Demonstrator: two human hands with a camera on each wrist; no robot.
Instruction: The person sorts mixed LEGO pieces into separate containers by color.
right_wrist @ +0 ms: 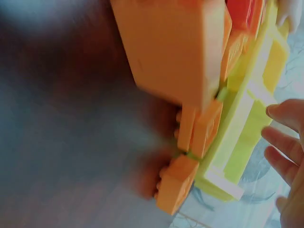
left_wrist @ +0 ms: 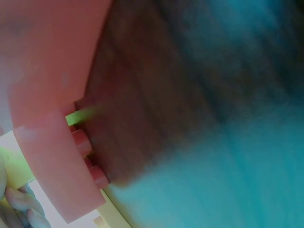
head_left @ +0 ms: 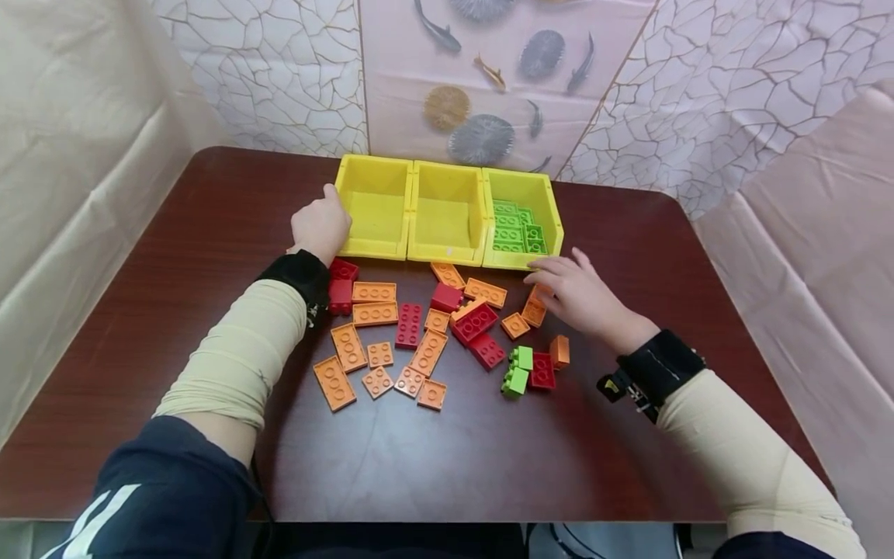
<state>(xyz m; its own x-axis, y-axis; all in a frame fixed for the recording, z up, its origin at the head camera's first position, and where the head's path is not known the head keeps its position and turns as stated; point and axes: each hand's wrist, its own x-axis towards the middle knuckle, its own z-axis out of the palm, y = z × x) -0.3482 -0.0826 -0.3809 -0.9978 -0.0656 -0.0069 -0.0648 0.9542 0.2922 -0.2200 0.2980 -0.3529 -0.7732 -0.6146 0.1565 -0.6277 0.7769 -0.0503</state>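
My left hand [head_left: 321,225] grips the left end of the yellow three-part bin [head_left: 408,210], its fingers curled at the wall. In the left wrist view the curled fingers [left_wrist: 23,204] show beside the bin, partly behind a close red brick [left_wrist: 52,156]. My right hand [head_left: 580,291] is spread near the bin's front right corner, fingers extended and holding nothing. Just beneath its fingertips lie orange bricks [head_left: 534,309]. Green bricks [head_left: 513,229] lie in the bin's right compartment; the left and middle ones show bare floors.
Orange bricks [head_left: 427,353] and red bricks [head_left: 408,326] are scattered in front of the bin. Two green bricks [head_left: 517,373] sit against a red brick [head_left: 542,371], with an upright orange brick [head_left: 559,352] beside them. A patterned cloth [head_left: 482,93] hangs behind the table.
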